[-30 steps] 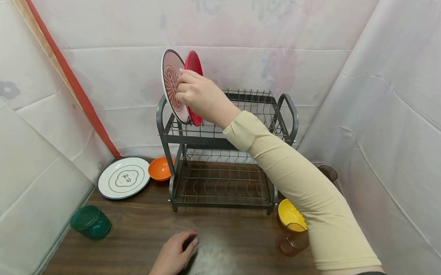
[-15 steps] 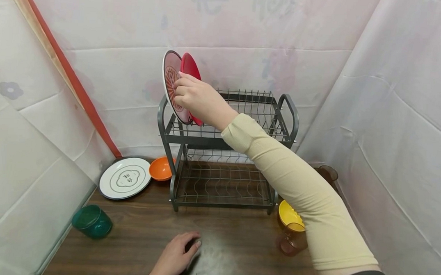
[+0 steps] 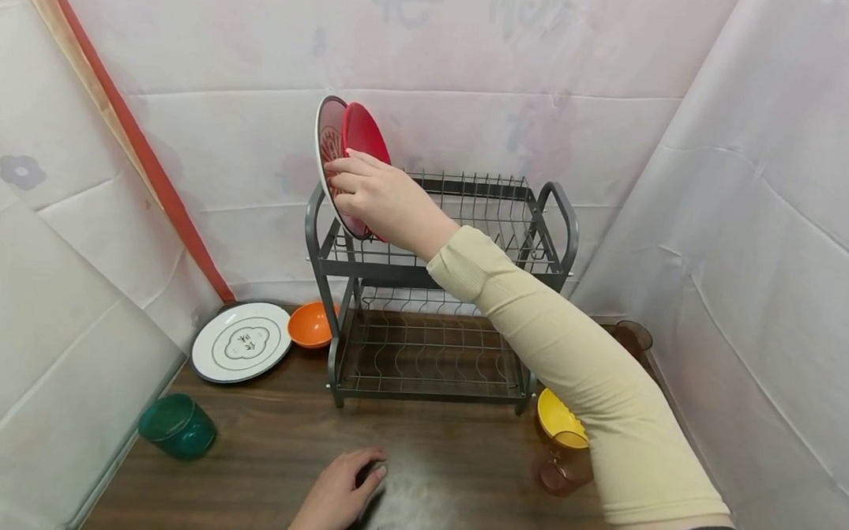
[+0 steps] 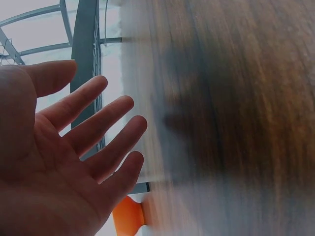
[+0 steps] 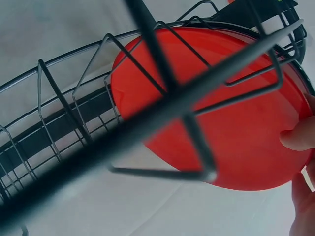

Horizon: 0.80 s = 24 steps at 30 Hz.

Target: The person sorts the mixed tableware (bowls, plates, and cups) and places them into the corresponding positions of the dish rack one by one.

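Observation:
My right hand pinches the edge of a red plate at the upper left of a dark metal dish rack. Just left of it, a plate with a dark rim and a sunburst pattern stands on edge, partly covered by the red one. In the right wrist view the thumb lies on the face of the red plate, whose lower part sits behind the rack wires. My left hand stays low over the wooden table, holding nothing; its fingers look spread and relaxed in the left wrist view.
A white plate and an orange bowl lie left of the rack, a green glass nearer. On the right are a yellow bowl, a brownish glass and another dark glass. White cloth surrounds the table.
The red plate has tilted and shifted left, closer against the patterned plate. My right hand has moved slightly left and down with it. The left hand has hardly moved.

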Motion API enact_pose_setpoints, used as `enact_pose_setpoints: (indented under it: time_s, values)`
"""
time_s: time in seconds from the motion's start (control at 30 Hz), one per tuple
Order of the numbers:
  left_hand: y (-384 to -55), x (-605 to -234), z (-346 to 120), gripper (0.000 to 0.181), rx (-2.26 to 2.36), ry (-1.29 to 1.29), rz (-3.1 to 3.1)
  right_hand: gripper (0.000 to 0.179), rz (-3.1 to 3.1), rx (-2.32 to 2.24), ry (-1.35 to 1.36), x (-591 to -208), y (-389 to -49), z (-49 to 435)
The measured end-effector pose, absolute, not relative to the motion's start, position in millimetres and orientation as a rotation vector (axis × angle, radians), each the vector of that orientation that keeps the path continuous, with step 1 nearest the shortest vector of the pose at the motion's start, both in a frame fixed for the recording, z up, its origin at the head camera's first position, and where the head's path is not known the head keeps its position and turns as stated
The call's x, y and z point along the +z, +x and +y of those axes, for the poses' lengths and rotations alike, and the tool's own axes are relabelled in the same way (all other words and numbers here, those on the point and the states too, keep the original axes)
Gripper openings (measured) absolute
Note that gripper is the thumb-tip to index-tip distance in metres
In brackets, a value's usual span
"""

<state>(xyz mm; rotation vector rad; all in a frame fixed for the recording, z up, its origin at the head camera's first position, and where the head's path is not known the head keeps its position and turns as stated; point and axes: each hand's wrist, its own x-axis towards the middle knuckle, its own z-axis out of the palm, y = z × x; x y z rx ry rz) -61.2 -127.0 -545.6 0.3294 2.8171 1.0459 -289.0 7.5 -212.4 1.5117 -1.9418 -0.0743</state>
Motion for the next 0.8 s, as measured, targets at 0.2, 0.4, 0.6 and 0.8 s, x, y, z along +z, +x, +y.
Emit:
enact_pose_setpoints:
  time_s: [0.2, 0.4, 0.6, 0.8]
  values:
    - [-62, -546, -128, 0.030, 1.060, 0.350, 2.811, 0.032, -1.991, -0.007, 1.509, -211, -280, 11]
    - [-63, -547, -129, 0.026, 1.072, 0.341, 2.812, 0.033, -2.043, 0.163, 1.492, -211, -263, 21]
    - [-65, -547, -131, 0.022, 1.079, 0.312, 2.804, 0.021, -1.939, 0.428, 1.498, -221, -238, 34]
    - [-68, -546, -130, 0.022, 1.082, 0.269, 2.795, 0.019, -1.844, 0.607, 1.469, -246, -210, 48]
